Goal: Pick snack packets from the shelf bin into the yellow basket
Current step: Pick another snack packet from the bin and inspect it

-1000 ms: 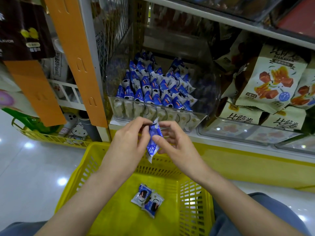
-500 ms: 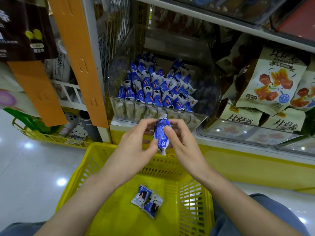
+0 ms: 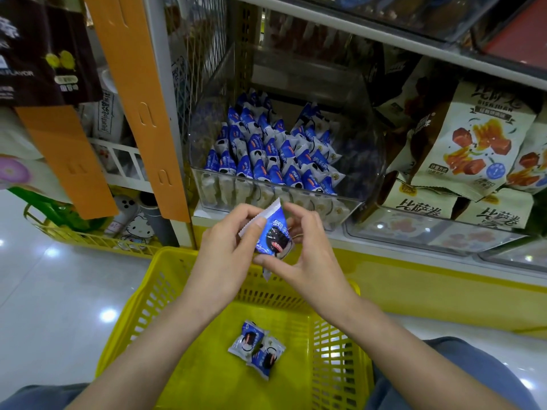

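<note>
A clear shelf bin (image 3: 349,208) holds several blue-and-white snack packets (image 3: 266,155) standing in rows. Just in front of it, above the far rim of the yellow basket (image 3: 124,329), both hands hold one blue packet (image 3: 273,232) with its printed face toward me. My left hand (image 3: 225,255) pinches its upper left edge with thumb and fingers. My right hand (image 3: 307,255) holds its lower end with the thumb, its fingers curled behind the packet. Two packets (image 3: 256,347) lie on the basket floor.
Beige snack bags (image 3: 473,143) fill the bin to the right, with flat packs (image 3: 420,202) below them. An orange shelf upright (image 3: 139,108) stands on the left. A low yellow wire basket (image 3: 88,238) with small goods sits on the shiny floor at left.
The held packet has been turned from edge-on to face-on and lifted slightly toward the bin. Both hands have shifted their grip around it. The basket and its two packets have not moved.
</note>
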`<state>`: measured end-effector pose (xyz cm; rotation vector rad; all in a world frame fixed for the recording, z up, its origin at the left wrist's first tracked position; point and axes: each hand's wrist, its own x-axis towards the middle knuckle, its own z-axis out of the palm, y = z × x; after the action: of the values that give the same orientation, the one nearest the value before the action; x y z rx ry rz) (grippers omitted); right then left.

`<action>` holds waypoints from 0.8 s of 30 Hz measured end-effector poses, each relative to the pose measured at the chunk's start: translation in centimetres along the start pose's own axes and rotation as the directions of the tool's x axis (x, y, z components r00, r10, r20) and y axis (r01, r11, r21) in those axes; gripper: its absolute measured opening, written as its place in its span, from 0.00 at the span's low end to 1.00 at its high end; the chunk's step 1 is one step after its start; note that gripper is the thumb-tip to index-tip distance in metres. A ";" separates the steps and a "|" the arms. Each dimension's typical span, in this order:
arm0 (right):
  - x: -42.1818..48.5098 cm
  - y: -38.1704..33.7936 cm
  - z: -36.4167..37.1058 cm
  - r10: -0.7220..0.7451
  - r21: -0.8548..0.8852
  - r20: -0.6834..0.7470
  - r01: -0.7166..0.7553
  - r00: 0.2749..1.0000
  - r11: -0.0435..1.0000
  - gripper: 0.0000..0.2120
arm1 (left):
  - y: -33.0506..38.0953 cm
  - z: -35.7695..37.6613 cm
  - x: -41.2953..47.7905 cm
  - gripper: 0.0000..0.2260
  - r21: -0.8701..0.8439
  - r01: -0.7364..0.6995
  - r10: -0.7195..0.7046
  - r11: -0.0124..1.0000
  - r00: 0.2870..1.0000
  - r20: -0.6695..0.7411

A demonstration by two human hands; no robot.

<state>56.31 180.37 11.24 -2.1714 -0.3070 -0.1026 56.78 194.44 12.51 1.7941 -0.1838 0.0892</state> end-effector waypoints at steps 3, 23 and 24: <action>0.1 -0.2 -0.2 0.023 0.044 0.067 -0.026 0.998 0.999 0.32 | 0.0 -0.2 0.2 0.08 0.029 -0.051 0.053 0.998 0.996 -0.073; 7.6 -2.4 -6.0 0.159 0.222 -0.228 -0.107 0.961 0.969 0.15 | 0.8 -3.7 5.4 0.15 0.579 -0.217 0.231 0.786 0.972 0.051; 9.4 -2.2 -6.3 0.174 0.156 -0.291 -0.132 0.941 0.979 0.15 | 0.5 -3.7 5.7 0.15 0.648 -0.230 0.228 0.726 0.970 0.088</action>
<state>65.08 178.18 18.35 -2.0008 0.0318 -0.3159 62.42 197.50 14.77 2.4739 -0.4185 0.3698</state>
